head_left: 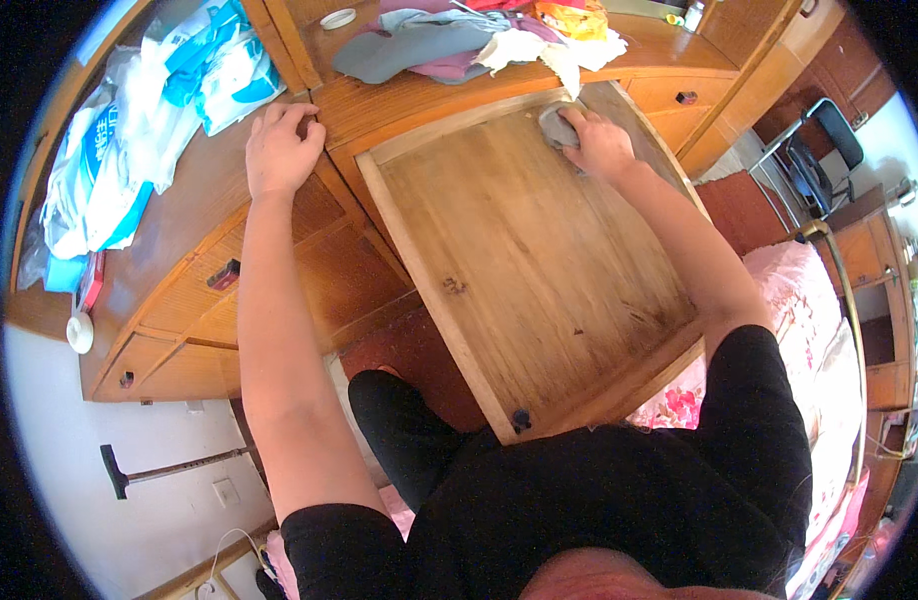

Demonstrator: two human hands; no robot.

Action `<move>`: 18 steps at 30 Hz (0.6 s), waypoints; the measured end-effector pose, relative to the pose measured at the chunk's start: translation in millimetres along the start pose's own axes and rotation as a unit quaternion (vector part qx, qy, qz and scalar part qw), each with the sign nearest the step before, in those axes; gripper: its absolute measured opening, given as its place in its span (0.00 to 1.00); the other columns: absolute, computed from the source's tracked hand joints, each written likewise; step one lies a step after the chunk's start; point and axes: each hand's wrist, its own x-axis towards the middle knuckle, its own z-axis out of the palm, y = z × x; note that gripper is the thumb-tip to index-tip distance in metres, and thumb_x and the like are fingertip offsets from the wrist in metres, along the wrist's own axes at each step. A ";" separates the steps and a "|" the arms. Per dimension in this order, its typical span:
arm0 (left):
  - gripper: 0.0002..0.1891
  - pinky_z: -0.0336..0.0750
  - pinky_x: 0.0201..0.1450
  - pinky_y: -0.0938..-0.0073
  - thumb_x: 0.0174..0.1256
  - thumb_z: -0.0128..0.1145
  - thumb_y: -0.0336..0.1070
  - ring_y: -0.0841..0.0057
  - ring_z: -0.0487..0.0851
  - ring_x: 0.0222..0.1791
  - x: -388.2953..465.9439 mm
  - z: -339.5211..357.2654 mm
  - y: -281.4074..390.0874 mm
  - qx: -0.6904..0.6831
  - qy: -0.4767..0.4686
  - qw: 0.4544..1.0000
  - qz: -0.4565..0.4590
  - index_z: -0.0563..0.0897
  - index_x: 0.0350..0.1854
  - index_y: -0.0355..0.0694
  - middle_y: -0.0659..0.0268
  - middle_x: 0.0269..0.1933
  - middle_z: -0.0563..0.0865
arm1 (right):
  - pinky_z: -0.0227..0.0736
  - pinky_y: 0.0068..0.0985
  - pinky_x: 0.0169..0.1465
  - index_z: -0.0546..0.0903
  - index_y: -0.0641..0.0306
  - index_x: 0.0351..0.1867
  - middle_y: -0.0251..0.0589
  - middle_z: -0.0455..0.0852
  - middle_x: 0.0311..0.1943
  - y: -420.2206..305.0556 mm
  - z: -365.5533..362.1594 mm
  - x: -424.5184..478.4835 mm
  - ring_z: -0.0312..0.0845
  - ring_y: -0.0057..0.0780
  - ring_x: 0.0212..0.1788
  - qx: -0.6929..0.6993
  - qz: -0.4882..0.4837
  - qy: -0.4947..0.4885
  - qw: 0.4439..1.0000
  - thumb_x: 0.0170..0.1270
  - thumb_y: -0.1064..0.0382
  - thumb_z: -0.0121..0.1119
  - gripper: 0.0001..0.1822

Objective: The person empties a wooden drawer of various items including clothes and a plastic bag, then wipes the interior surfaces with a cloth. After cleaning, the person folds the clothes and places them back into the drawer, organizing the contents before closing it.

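Observation:
My right hand (600,144) presses a crumpled grey cloth (558,126) against the far right part of a wooden drawer's bottom (496,225). The drawer extends from the cabinet towards my torso, and its near edge meets my black shirt. Dark stains and scuffs mark the boards. Resting on the cabinet's brown ledge (226,161), my left hand (282,146) holds nothing, its fingers bent and a little apart. White and blue plastic packages (136,142) lie to the left of that hand.
Clothes (414,45) and a torn white cloth (515,51) are heaped on the shelf behind the drawer. A round white lid (338,19) lies nearby. To the right are a bed with pink floral bedding (789,292) and a folding chair (823,154).

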 end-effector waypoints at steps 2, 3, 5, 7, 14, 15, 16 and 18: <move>0.14 0.71 0.57 0.66 0.58 0.53 0.43 0.65 0.76 0.51 -0.5 0.5 1.6 0.003 0.007 1.000 0.005 0.85 0.43 0.50 0.67 0.47 0.82 | 0.74 0.42 0.53 0.72 0.52 0.59 0.49 0.77 0.54 -4.8 7.4 23.8 0.70 0.47 0.59 -0.025 0.036 0.002 0.999 0.58 0.54 0.58 0.25; 0.14 0.71 0.58 0.67 0.58 0.52 0.43 0.66 0.76 0.52 -0.9 1.5 1.9 0.004 0.008 1.000 0.008 0.85 0.43 0.50 0.67 0.48 0.82 | 0.73 0.42 0.56 0.73 0.52 0.58 0.49 0.73 0.58 -9.3 16.4 30.0 0.67 0.48 0.62 -0.021 0.058 0.000 0.998 0.58 0.55 0.57 0.24; 0.14 0.71 0.59 0.67 0.59 0.52 0.44 0.66 0.75 0.54 3.2 1.4 1.4 0.009 0.003 1.000 0.009 0.85 0.44 0.50 0.67 0.50 0.81 | 0.71 0.41 0.60 0.75 0.53 0.57 0.48 0.68 0.63 -14.8 30.7 45.8 0.61 0.49 0.65 -0.010 0.080 -0.001 0.997 0.60 0.57 0.55 0.22; 0.15 0.71 0.59 0.67 0.59 0.52 0.44 0.66 0.75 0.54 0.9 -0.5 1.5 0.020 -0.007 1.000 -0.003 0.85 0.45 0.50 0.66 0.51 0.81 | 0.68 0.41 0.63 0.78 0.53 0.55 0.49 0.64 0.65 -30.4 41.3 52.7 0.59 0.50 0.66 0.005 0.079 -0.012 0.997 0.61 0.59 0.53 0.20; 0.16 0.71 0.59 0.67 0.58 0.52 0.45 0.67 0.75 0.54 -1.1 0.7 -5.2 0.015 -0.018 1.000 -0.015 0.85 0.46 0.51 0.68 0.52 0.81 | 0.66 0.33 0.63 0.82 0.59 0.50 0.46 0.76 0.53 -5.2 17.8 30.9 0.69 0.43 0.59 0.195 -0.153 -0.074 0.966 0.49 0.76 0.50 0.24; 0.16 0.71 0.59 0.67 0.58 0.52 0.46 0.67 0.75 0.54 0.9 1.5 -4.5 0.017 -0.008 1.000 -0.007 0.85 0.46 0.51 0.68 0.51 0.81 | 0.66 0.33 0.62 0.82 0.60 0.49 0.46 0.77 0.51 6.6 14.3 27.9 0.70 0.43 0.57 0.222 -0.127 -0.062 0.965 0.49 0.76 0.51 0.24; 0.16 0.71 0.59 0.67 0.58 0.52 0.46 0.67 0.75 0.54 0.5 3.0 -4.4 0.019 0.001 1.000 -0.002 0.85 0.46 0.51 0.69 0.51 0.81 | 0.66 0.33 0.62 0.82 0.60 0.49 0.46 0.77 0.50 18.0 12.1 25.7 0.71 0.43 0.56 0.248 -0.104 -0.052 0.962 0.48 0.76 0.51 0.23; 0.16 0.71 0.59 0.67 0.58 0.52 0.46 0.67 0.75 0.54 0.1 3.3 -2.5 0.021 0.002 1.000 -0.001 0.85 0.46 0.51 0.69 0.51 0.81 | 0.67 0.36 0.60 0.81 0.61 0.50 0.48 0.78 0.47 31.7 14.6 25.0 0.71 0.46 0.54 0.290 -0.077 0.054 0.952 0.50 0.74 0.52 0.22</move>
